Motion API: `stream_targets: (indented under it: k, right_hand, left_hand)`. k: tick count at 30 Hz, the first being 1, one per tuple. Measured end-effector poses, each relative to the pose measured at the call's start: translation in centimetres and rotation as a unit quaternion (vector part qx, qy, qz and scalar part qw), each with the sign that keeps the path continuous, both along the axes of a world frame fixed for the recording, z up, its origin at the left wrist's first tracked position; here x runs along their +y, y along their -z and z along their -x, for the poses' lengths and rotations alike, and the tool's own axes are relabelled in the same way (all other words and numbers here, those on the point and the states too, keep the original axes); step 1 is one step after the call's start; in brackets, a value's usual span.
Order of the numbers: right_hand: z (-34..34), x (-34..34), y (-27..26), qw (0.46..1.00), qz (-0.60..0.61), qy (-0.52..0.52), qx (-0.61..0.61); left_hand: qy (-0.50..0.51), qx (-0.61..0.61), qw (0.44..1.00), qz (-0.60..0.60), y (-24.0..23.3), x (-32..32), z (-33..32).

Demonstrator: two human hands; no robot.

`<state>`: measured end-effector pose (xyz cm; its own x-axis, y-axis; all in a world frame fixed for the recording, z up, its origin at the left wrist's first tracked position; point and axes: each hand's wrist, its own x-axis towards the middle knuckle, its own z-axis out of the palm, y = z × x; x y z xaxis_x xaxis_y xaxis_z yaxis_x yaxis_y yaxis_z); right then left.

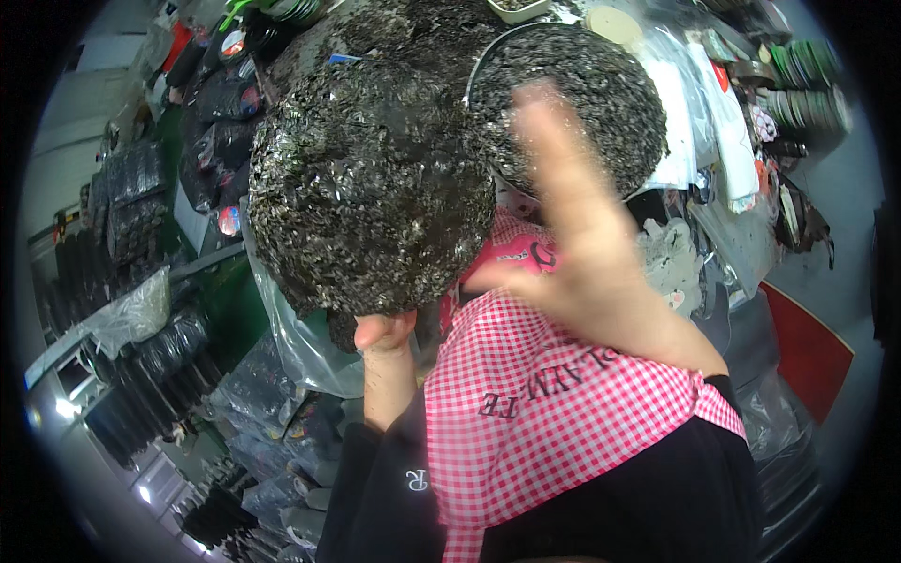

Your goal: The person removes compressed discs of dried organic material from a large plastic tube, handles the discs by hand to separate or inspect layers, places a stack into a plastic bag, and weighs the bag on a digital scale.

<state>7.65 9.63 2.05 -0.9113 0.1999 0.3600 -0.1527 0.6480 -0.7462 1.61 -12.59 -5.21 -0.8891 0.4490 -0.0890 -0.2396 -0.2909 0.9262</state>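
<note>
My left hand [385, 332] grips the near edge of a large round sheet [373, 190] thickly coated in dark, glossy flakes. Its thumb and wrist show below the rim; the fingers are hidden behind the sheet. To the right lies a round pan [486, 56] with a pale rim, filled with similar dark flakes [605, 91]. Over that pan's near part is my right hand [584, 218], blurred, thumb spread from the extended fingers and nothing held. Pale specks appear along its fingers.
Loose dark flakes [415, 28] cover the worktop behind. Plastic-wrapped black bundles [225, 105] stand at left, with clear plastic [303, 345] hanging below the sheet. At right are white plastic bags [676, 119], stacked green-edged discs [802, 63] and a red panel [802, 345].
</note>
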Motion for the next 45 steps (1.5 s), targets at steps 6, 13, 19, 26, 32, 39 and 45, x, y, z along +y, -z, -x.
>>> stream_targets:
  k: [6, 13, 19, 26, 32, 39, 45]
  right_hand:
    - [2.0, -3.3, 1.0, 0.991, -0.007, -0.130, 0.005]
    - [-1.1, 1.9, 1.2, 0.978, 0.155, 0.134, 0.040]
    - [0.0, -0.1, 0.7, 0.999, -0.039, -0.014, 0.028]
    - [1.0, -2.7, 0.6, 0.984, -0.050, -0.163, -0.049]
    - [-0.2, 1.3, 1.4, 0.986, 0.152, 0.066, 0.002]
    - [-0.7, 0.6, 2.3, 0.996, -0.061, -0.063, -0.003]
    - [1.7, 0.3, 3.3, 0.993, 0.071, 0.041, 0.090]
  left_hand:
    - [0.076, -0.010, 0.996, 0.053, -1.7, 0.3, -1.2]
    - [-0.082, -0.025, 0.995, 0.048, 0.0, -0.4, -0.6]
    - [-0.065, -0.033, 0.997, 0.004, -0.5, 1.1, -0.2]
    - [0.032, -0.010, 0.999, 0.025, -2.2, 0.2, -1.6]
    - [-0.152, -0.054, 0.986, -0.030, -0.9, 1.0, -1.0]
    - [-0.168, -0.062, 0.980, -0.086, -2.6, 1.6, 0.0]
    - [0.144, 0.052, 0.952, -0.264, -2.7, 2.5, 2.0]
